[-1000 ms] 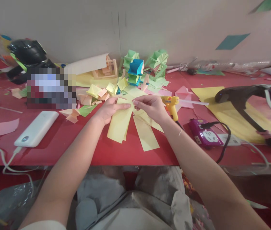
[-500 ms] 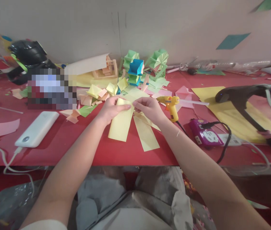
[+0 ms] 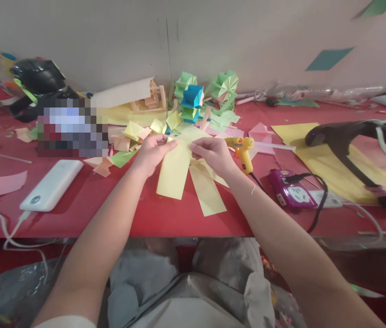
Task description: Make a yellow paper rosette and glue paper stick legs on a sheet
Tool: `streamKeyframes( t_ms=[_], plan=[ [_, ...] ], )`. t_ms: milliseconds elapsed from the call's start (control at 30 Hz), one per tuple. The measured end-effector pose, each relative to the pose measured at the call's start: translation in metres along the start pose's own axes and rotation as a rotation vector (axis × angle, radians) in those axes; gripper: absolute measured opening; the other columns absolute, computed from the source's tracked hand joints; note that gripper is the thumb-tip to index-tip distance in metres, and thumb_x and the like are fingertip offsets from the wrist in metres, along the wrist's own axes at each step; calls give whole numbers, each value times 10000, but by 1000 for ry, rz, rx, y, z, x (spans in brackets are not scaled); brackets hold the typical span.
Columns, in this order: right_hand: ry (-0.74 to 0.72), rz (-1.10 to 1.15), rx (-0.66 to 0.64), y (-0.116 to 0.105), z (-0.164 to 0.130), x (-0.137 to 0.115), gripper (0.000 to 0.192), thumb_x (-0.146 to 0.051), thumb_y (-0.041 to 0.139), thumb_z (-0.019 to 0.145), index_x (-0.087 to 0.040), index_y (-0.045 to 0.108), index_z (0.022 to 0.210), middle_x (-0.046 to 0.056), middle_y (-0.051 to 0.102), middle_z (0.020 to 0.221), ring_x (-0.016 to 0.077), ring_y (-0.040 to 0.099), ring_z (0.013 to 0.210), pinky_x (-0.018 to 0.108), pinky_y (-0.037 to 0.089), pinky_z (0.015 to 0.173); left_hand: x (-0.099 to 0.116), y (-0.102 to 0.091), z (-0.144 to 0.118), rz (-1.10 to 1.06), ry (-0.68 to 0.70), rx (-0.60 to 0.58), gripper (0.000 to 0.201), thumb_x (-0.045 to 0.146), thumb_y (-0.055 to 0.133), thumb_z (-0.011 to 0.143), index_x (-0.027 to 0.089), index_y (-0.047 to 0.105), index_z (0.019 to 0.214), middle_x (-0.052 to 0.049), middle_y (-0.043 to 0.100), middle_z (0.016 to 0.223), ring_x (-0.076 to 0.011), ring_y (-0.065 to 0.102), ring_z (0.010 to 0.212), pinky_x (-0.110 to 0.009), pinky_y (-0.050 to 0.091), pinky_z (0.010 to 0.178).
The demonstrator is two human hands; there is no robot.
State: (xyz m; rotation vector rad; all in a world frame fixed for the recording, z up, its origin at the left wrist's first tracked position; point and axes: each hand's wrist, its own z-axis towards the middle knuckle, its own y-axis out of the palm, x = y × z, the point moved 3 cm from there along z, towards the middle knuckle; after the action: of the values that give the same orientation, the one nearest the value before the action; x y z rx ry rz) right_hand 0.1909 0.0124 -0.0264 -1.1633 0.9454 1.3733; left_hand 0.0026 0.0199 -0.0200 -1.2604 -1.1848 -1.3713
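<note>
Head view shows a yellow paper strip held up over the near middle of the red table; the left hand and right hand each pinch a far corner, apparently to keep it taut. More yellow strips lie just right; a glue gun rests beyond, within reach.

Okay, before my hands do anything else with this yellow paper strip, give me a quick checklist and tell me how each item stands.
1. Left hand grips the yellow paper strip at its top edge: ok.
2. Right hand pinches the same top edge: ok.
3. Strip's lower end is free of the loose yellow strips beside it: cannot tell.
4. Yellow glue gun lies clear of both hands: not ok, close by the right wrist.
5. Red table bare in front of the strip: ok.
</note>
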Motion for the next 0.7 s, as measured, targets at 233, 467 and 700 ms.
streamKeyframes(
  t_ms=[233, 467, 700],
  plan=[
    [-35, 96, -10, 1, -1, -4, 403, -490, 838, 686, -196, 770, 954, 17, 721, 760, 125, 651, 676, 292, 593, 705, -4, 1, 2, -51, -59, -27, 329, 364, 882, 631, 165, 694, 815, -44, 734, 808, -207, 700, 763, -349, 571, 763],
    [-38, 93, -16, -1, 0, -7, 389, -521, 828, 690, -197, 785, 902, 29, 737, 792, 132, 661, 700, 299, 605, 725, -2, 2, 2, -40, -53, -47, 355, 383, 884, 634, 155, 702, 836, -53, 739, 832, -209, 701, 779, -351, 568, 774],
    [-48, 84, -15, -3, 1, -7, 345, -483, 837, 692, -199, 789, 883, 25, 730, 762, 132, 652, 683, 301, 597, 716, -3, 1, 2, -37, -33, -57, 385, 414, 887, 625, 163, 712, 858, -56, 748, 858, -220, 707, 804, -367, 579, 791]
  ],
)
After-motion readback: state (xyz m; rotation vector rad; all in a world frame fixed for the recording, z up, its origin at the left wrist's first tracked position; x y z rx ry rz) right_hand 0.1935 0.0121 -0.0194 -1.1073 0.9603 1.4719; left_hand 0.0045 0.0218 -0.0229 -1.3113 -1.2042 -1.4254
